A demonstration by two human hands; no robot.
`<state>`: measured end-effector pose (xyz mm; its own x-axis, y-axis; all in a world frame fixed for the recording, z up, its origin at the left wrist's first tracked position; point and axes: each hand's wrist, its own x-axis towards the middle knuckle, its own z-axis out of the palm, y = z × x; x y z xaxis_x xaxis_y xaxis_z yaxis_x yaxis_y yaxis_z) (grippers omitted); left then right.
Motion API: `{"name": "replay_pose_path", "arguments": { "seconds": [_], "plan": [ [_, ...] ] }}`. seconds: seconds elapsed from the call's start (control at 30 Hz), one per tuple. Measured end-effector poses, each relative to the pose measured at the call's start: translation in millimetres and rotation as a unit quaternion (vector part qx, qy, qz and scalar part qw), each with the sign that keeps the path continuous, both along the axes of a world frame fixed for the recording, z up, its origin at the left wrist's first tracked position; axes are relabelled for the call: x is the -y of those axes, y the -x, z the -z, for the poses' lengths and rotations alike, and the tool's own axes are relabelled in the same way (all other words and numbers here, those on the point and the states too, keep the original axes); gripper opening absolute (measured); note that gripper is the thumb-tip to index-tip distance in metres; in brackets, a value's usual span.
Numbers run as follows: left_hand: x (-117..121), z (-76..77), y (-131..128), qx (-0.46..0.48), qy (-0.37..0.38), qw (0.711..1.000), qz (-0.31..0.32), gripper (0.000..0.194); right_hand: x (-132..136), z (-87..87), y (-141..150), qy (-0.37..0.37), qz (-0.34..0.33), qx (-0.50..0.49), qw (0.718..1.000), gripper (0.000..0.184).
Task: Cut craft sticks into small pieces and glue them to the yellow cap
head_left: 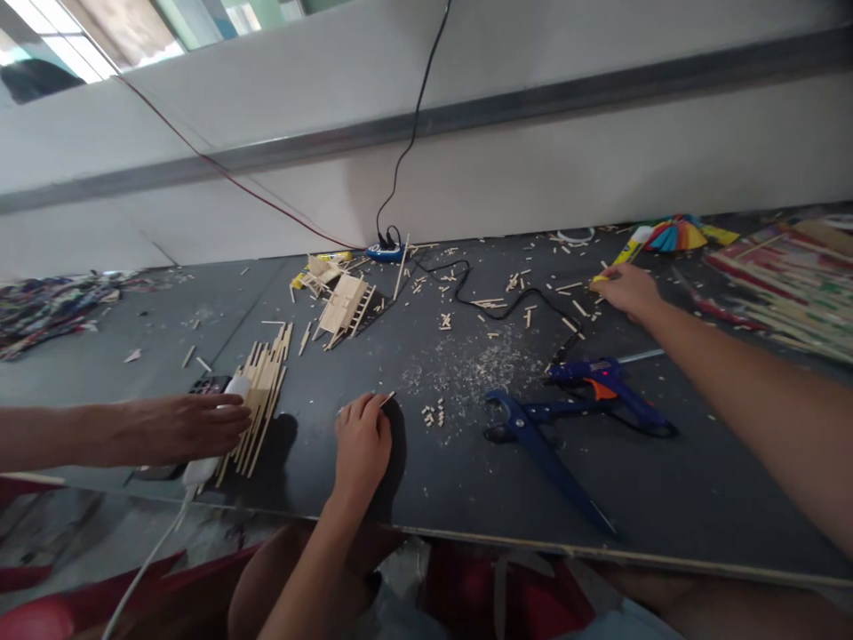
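My left hand [363, 440] rests low over the dark table, its fingers pinched on a small wooden stick piece [388, 399]. Stretched far out to the right, my right hand [626, 289] is closed around a yellow-and-white glue bottle [630, 247], which is partly covered by the fingers. Between my hands lie short cut stick pieces [434, 413], a blue cutter [546, 453] with its handles spread, and a blue glue gun [609, 387] with an orange trigger. A small wooden model [345, 307] made of sticks stands farther back.
Another person's hand [200, 425] reaches in from the left over a bundle of wooden sticks [263, 400] and a white power strip [200, 471]. A blue socket [385, 252] with black cables sits by the wall. Colourful strips [674, 235] and packaged sticks [793, 276] lie right.
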<state>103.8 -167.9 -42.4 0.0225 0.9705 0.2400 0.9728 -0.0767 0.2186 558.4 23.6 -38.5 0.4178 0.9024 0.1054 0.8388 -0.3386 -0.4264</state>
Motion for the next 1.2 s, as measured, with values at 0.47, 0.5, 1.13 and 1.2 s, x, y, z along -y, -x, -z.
{"name": "replay_pose_path", "arguments": {
  "seconds": [0.47, 0.5, 1.13, 1.2],
  "plan": [
    [-1.8, -3.7, -3.9, -0.014, 0.008, 1.000, -0.018, 0.032, 55.6, -30.0, 84.2, -0.013, -0.194, -0.090, 0.977, 0.033],
    [-1.8, -3.5, -4.0, -0.011, 0.004, 1.000, -0.018, 0.032, 61.8, -30.8, 96.4, -0.012, -0.221, -0.098, 0.970, 0.032],
    [6.7, -1.8, -5.4, -0.007, -0.009, 1.000, 0.002, 0.028, 123.2, -41.5, 262.2, 0.055, -0.464, -0.072, 0.881, 0.028],
    [6.9, -1.2, -5.8, -0.009, -0.009, 1.000, 0.002, 0.028, 123.8, -42.5, 261.3, 0.057, -0.461, -0.068, 0.883, 0.027]
  ]
}}
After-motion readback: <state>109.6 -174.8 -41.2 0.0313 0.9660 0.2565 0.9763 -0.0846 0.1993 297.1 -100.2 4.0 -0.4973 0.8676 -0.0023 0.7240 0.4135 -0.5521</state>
